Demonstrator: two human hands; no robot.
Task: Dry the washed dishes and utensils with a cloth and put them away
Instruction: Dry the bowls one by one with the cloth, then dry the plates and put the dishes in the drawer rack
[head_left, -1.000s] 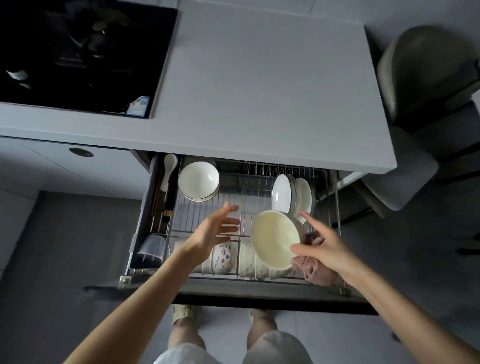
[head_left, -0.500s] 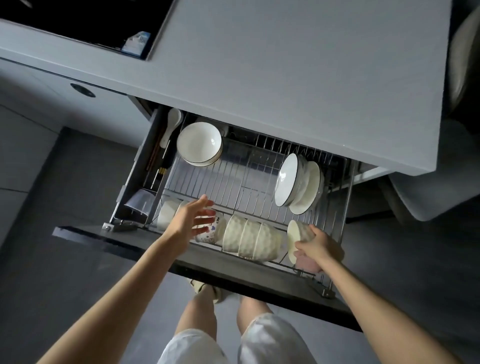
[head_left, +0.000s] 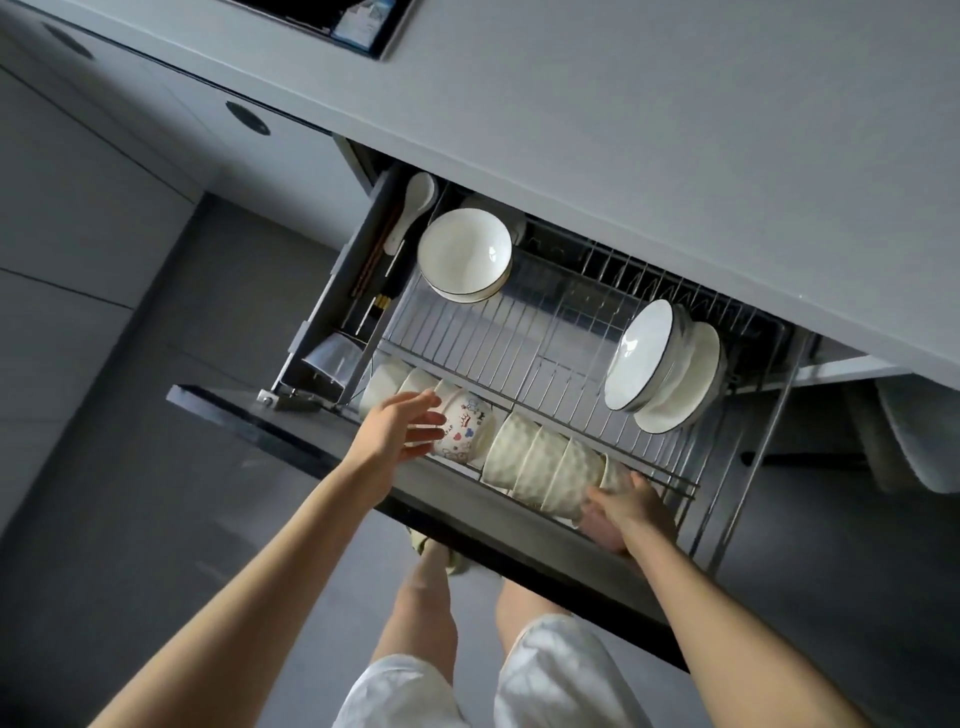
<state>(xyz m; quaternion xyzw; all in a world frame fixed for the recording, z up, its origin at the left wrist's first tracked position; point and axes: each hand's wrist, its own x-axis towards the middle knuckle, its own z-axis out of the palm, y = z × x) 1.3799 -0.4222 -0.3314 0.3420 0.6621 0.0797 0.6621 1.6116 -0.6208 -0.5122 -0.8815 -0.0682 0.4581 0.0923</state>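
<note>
A pull-out wire dish rack stands open under the counter. Along its front rail lies a row of nested ribbed cream bowls. My right hand grips the last cream bowl at the row's right end, with a pink cloth bunched under the palm. Left of the row sits a printed bowl with small coloured pictures, and my left hand rests its straight fingers against its side. More white bowls lie further left.
A stack of black-rimmed white bowls sits at the rack's back left, and upright plates at the right. A side slot holds a white spoon, chopsticks and a glass. The counter overhangs the drawer; a chair stands right.
My right hand brought the cream bowl down from above the rack and nested it at the right end of the row. My left hand dropped onto the printed bowl.
</note>
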